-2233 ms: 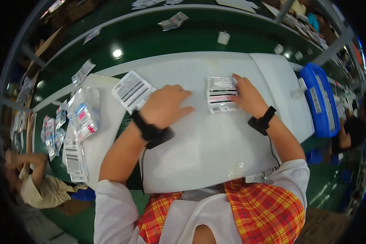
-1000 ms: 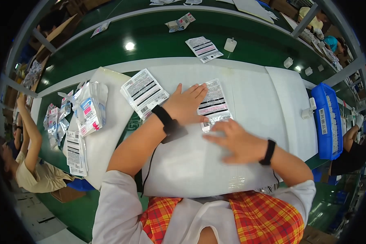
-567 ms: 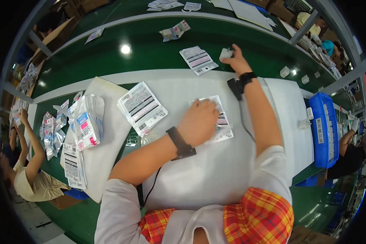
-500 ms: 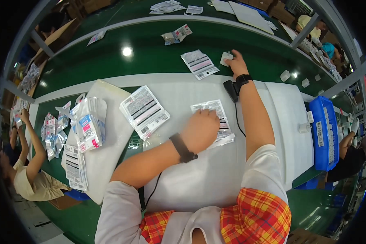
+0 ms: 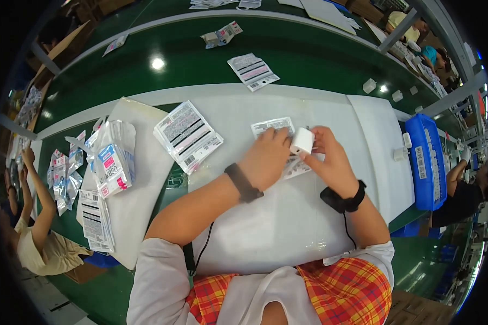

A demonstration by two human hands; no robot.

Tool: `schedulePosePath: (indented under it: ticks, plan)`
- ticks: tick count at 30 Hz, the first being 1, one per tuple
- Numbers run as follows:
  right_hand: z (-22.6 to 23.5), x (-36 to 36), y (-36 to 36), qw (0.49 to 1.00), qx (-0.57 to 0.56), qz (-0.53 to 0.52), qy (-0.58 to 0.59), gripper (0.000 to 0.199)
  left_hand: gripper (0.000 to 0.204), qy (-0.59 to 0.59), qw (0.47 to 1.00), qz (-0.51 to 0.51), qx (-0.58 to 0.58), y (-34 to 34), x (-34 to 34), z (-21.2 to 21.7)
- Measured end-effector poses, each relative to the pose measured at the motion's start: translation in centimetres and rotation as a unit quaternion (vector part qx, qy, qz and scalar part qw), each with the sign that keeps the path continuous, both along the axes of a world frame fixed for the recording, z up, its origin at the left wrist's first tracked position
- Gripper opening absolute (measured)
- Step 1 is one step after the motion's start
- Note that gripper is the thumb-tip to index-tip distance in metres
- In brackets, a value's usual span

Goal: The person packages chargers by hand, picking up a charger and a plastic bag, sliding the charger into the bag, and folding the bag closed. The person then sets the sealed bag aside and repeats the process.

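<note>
A white power adapter [image 5: 302, 141] is pinched between the thumb and fingers of my right hand [image 5: 332, 165], above a small pile of printed plastic pouches [image 5: 271, 125]. My left hand [image 5: 265, 155] is closed over the top pouch, its bent fingers right beside the adapter; its fingertips are partly hidden. Left of it lies a neat stack of printed pouches [image 5: 188, 135], back side up. Farther left is a bundle of filled blue, white and pink pouches [image 5: 113, 162], with more flat pouches [image 5: 95, 219] below it.
On the green belt [image 5: 184, 54] lie a filled pouch [image 5: 222, 36], a flat pouch [image 5: 253, 71] and loose white adapters [image 5: 369, 85]. A blue bin [image 5: 436, 197] of white pieces stands at the right. Black cords run from my wristbands. Co-workers sit on both sides.
My right hand has come back from the belt with the white adapter, beside my left hand over the pouches. My left hand stays at the pouches. The view has shifted slightly.
</note>
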State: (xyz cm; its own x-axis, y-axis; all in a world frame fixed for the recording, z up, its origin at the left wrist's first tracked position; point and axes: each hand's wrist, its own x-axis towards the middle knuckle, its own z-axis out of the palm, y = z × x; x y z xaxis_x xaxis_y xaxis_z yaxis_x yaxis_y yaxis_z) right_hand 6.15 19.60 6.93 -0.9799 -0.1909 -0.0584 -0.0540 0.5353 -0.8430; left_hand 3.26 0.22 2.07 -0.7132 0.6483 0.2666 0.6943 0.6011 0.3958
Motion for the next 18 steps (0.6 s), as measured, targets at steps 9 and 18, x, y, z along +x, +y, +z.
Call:
schedulePosePath:
  ticks: [9, 18]
  plan:
    - [-1.5, 3.1, -1.2, 0.986, 0.099, 0.037, 0.126, 0.055, 0.046, -0.096, 0.994, 0.040, -0.044, 0.2, 0.6, 1.4]
    - [-0.6, 0.5, -1.5, 0.998, 0.057, 0.008, -0.004, 0.026, 0.061, 0.036, 0.985, 0.098, -0.141, 0.8, 1.6, 1.2]
